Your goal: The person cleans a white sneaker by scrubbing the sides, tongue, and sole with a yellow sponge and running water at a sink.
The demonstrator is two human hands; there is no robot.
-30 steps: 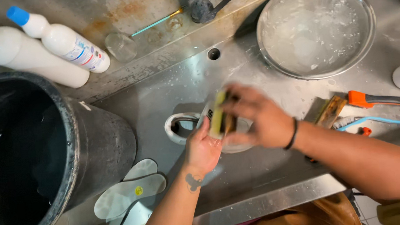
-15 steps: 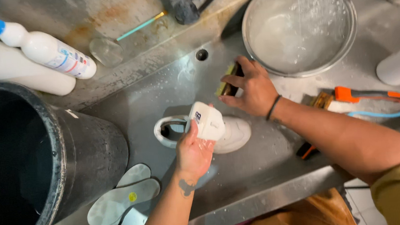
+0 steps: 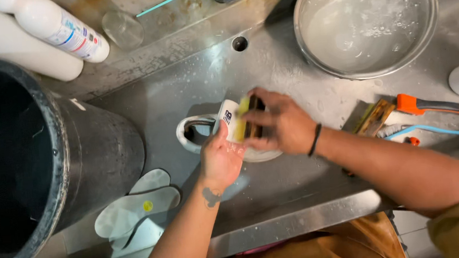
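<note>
Directly under right hand (image 3: 281, 127): white shoe (image 3: 213, 133), sponge (image 3: 246, 117).

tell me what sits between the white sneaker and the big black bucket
In the head view, only bare wet steel sink floor separates the white sneaker from the big black bucket; pale insoles lie nearer the front edge.

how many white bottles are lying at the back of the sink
2, both at the upper left behind the black bin: a plain white bottle and a labelled white bottle beside it. Both run off the frame edge, so others may be out of view.
</note>
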